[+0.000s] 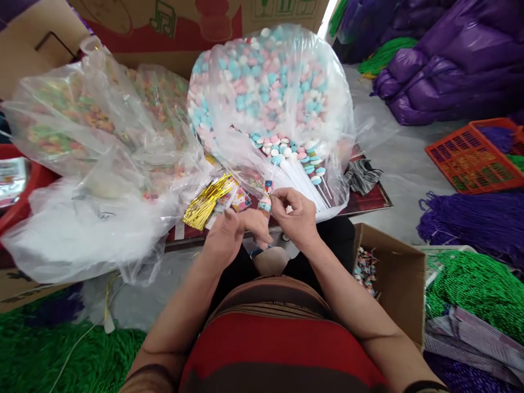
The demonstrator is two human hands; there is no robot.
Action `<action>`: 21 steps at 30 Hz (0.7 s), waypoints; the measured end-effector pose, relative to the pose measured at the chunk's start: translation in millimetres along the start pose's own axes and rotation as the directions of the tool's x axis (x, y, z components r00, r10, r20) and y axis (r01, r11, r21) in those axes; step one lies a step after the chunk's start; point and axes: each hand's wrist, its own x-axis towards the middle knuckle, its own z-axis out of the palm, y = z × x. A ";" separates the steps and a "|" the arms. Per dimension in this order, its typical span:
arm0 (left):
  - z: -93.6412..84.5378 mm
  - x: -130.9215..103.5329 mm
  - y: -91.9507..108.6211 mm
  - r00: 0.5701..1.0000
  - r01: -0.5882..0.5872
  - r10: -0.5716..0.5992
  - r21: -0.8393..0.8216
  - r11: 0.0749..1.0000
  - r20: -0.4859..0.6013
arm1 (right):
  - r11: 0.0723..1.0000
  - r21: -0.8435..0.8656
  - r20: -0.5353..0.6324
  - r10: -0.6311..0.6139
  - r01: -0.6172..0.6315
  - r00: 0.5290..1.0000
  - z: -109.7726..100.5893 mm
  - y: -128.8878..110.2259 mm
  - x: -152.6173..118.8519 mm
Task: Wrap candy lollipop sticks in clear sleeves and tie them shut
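Note:
A small clear packet of candy (264, 206) with a gathered, printed top stands upright between my hands over the table's front edge. My left hand (249, 224) is closed around its lower part, the fingers curled and partly blurred. At the packet's neck, my right hand (295, 210) pinches with thumb and forefinger; whether a tie is between them is too small to tell. Gold twist ties (207, 203) lie in a bundle left of the packet, over colourful printed wrappers (240, 200). White lollipop sticks (301, 183) sit behind my right hand, beside pink, white and blue candies (282, 147).
A big clear bag of pastel candies (270, 82) fills the back of the table. Another bag (102, 114) with orange and green candies lies left. A cardboard box (395, 289) with finished-looking packets stands at my right, near an orange crate (475, 158) and green cords (478, 289).

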 end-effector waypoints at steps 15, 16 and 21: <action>-25.3 -5.3 -13.3 0.898 0.440 -0.437 0.133 0.888 -0.049 | 0.976 0.084 0.152 -0.210 0.199 0.966 -7.6 -11.0 -3.4; -25.3 -5.8 -18.0 0.900 0.435 -0.430 0.140 0.889 -0.069 | 0.971 0.077 0.128 -0.235 0.227 0.963 -7.1 -13.4 -3.2; -25.0 -2.7 -18.1 0.952 0.267 -0.256 0.042 0.963 -0.166 | 0.961 0.197 0.181 -0.228 0.192 0.957 -0.6 -20.0 -11.9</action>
